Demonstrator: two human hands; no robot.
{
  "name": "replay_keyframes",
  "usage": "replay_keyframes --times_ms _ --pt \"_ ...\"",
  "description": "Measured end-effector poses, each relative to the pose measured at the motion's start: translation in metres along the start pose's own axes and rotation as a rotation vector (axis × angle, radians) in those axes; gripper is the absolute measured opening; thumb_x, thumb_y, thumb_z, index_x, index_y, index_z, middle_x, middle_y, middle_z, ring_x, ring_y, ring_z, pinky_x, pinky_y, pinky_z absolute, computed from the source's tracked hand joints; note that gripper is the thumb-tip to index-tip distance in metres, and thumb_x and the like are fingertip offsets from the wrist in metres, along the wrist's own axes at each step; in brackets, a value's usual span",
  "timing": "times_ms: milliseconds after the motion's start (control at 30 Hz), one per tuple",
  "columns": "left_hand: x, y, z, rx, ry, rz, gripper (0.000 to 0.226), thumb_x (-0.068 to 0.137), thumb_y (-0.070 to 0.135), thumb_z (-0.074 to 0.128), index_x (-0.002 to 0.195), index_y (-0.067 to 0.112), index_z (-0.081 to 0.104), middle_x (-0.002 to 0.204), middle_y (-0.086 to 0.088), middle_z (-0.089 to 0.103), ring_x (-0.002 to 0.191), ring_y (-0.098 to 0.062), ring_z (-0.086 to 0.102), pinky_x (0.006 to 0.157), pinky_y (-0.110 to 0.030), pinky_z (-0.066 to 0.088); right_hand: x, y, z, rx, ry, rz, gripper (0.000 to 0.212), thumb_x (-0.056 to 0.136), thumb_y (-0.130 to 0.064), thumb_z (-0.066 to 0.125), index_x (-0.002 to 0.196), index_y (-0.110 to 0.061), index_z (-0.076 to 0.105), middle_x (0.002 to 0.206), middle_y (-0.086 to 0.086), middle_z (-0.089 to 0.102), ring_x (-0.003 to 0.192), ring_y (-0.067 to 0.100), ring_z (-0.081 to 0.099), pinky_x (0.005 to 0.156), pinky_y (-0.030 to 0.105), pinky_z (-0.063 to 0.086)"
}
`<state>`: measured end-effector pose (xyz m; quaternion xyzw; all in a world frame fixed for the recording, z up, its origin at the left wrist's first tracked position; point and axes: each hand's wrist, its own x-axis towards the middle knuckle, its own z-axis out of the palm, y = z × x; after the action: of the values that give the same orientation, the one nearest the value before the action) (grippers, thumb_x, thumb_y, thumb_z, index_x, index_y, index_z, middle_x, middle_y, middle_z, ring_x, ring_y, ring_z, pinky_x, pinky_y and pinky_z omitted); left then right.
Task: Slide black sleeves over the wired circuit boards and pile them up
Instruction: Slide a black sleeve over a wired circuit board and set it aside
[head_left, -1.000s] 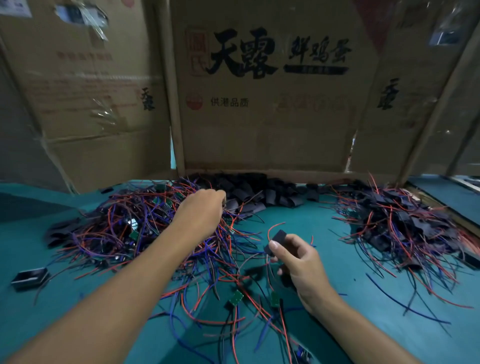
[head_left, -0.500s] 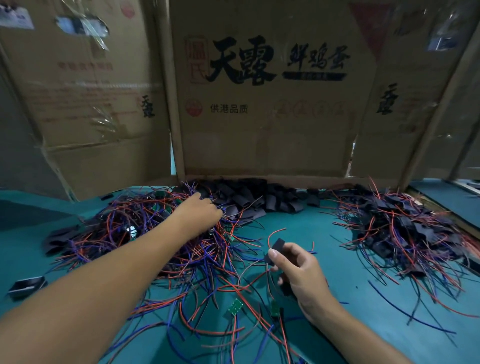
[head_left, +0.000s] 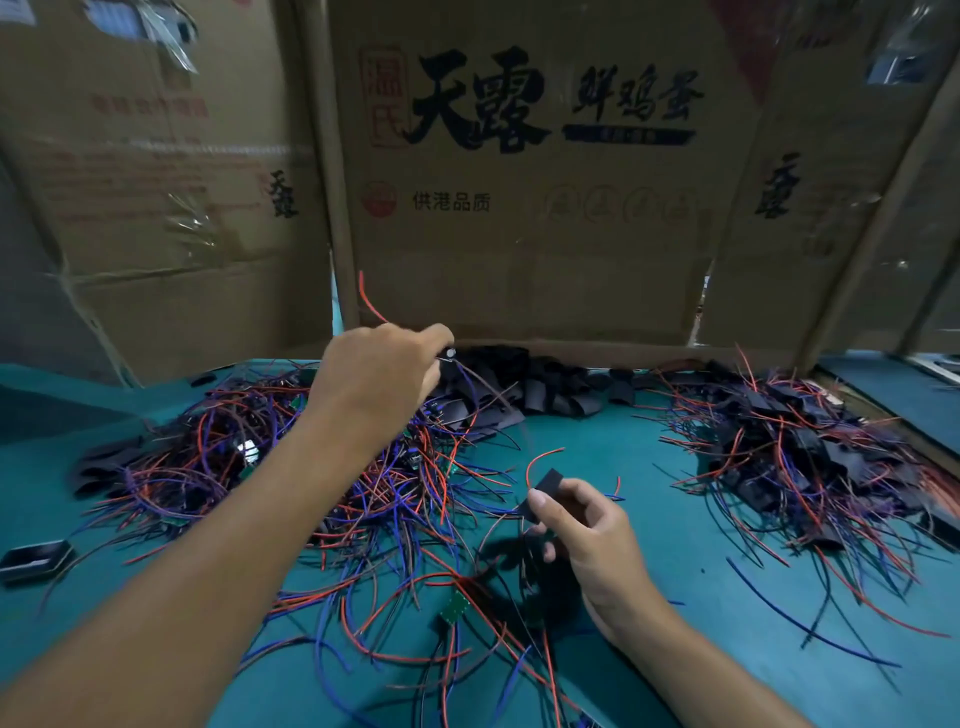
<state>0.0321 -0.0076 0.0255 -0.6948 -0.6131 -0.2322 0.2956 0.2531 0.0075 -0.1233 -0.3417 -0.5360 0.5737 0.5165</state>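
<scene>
My left hand (head_left: 382, 371) is raised above the tangled heap of bare wired circuit boards (head_left: 218, 457) at the left and pinches one wired board; its red wire (head_left: 369, 301) sticks up and its other wires trail down to the right. My right hand (head_left: 582, 525) hovers over the table's middle, pinching a black sleeve (head_left: 543, 491) between thumb and fingers. A heap of loose black sleeves (head_left: 540, 387) lies at the back centre. The pile of sleeved boards (head_left: 810, 452) sits at the right. One green board (head_left: 455, 607) lies near the front.
Cardboard walls (head_left: 519, 218) close off the back and both sides of the teal table (head_left: 675, 545). A small black box (head_left: 36, 558) lies at the far left edge. Loose red, blue and black wires spread over the front middle.
My left hand has lifted out of the left heap, pulling a wired board up with its red wire now standing above the hand. My right hand has kept the sleeve in nearly the same spot.
</scene>
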Motion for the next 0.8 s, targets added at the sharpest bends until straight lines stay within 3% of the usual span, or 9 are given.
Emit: replay_keyframes --times_ms 133,200,267,400,500,600,700,800 --pt "-0.032 0.022 -0.007 -0.748 0.037 -0.485 0.02 0.09 0.014 0.061 0.104 0.026 0.068 0.077 0.003 0.074 0.055 -0.003 0.064 0.056 -0.031 0.054 -0.001 -0.001 0.001 -0.003 -0.004 0.005 0.016 0.074 -0.032 0.08 0.077 -0.021 0.069 0.075 0.005 0.065 0.068 0.02 0.058 0.05 0.027 0.043" --pt "-0.048 0.036 0.0 -1.195 0.024 -0.726 0.018 0.096 0.008 0.055 0.103 0.019 0.067 0.085 -0.007 0.075 0.069 -0.013 0.072 0.062 -0.038 0.06 -0.002 -0.003 0.0 -0.007 -0.001 0.008 0.018 0.075 -0.032 0.082 0.078 -0.02 0.068 0.075 0.003 0.067 0.068 0.019 0.06 0.05 0.026 0.044" --pt "-0.064 0.046 0.01 -1.459 0.086 -0.894 0.012 0.099 0.01 0.055 0.101 0.012 0.067 0.09 -0.017 0.074 0.077 -0.027 0.074 0.065 -0.038 0.062 -0.002 -0.004 0.001 -0.03 0.008 0.018 0.026 0.074 -0.035 0.082 0.084 -0.015 0.067 0.077 0.002 0.069 0.068 0.016 0.063 0.05 0.026 0.045" --pt "-0.083 0.057 0.028 -1.531 0.201 -0.903 0.005 0.095 0.006 0.062 0.099 0.007 0.064 0.092 -0.019 0.074 0.08 -0.03 0.075 0.064 -0.032 0.06 -0.002 -0.003 0.001 -0.06 0.005 0.02 0.026 0.078 -0.03 0.079 0.089 -0.009 0.067 0.08 0.007 0.069 0.069 0.016 0.063 0.05 0.027 0.044" --pt "-0.082 0.058 0.026 -1.72 0.225 -0.925 0.028 0.088 0.008 0.067 0.111 0.01 0.051 0.098 -0.02 0.074 0.085 -0.032 0.074 0.067 -0.032 0.06 -0.003 -0.003 0.0 -0.047 0.003 0.027 0.018 0.083 -0.024 0.077 0.089 -0.011 0.067 0.081 0.008 0.069 0.07 0.018 0.063 0.05 0.027 0.045" --pt "-0.081 0.055 0.022 -1.987 0.24 -1.035 0.039 0.083 0.011 0.065 0.119 0.007 0.052 0.105 -0.016 0.074 0.093 -0.026 0.074 0.072 -0.028 0.06 -0.004 -0.007 0.002 -0.034 -0.002 0.029 0.026 0.075 -0.034 0.078 0.087 -0.013 0.067 0.081 0.006 0.068 0.071 0.018 0.062 0.051 0.026 0.046" --pt "-0.082 0.051 0.019 -2.065 0.216 -1.078 0.026 0.091 0.01 0.057 0.116 0.002 0.06 0.103 -0.013 0.073 0.092 -0.018 0.073 0.072 -0.023 0.059 -0.005 -0.01 0.002 -0.042 -0.024 0.004 0.032 0.072 -0.038 0.078 0.091 -0.014 0.067 0.083 0.008 0.066 0.074 0.016 0.06 0.053 0.025 0.047" --pt "-0.083 0.046 0.015 -2.111 0.253 -1.084 0.014 0.094 0.011 0.054 0.106 0.006 0.06 0.105 -0.015 0.074 0.095 -0.019 0.073 0.073 -0.024 0.059 -0.006 -0.015 -0.001 0.069 -0.052 -0.01 0.03 0.07 -0.029 0.084 0.093 -0.016 0.069 0.085 0.013 0.057 0.068 0.015 0.052 0.054 0.023 0.045"
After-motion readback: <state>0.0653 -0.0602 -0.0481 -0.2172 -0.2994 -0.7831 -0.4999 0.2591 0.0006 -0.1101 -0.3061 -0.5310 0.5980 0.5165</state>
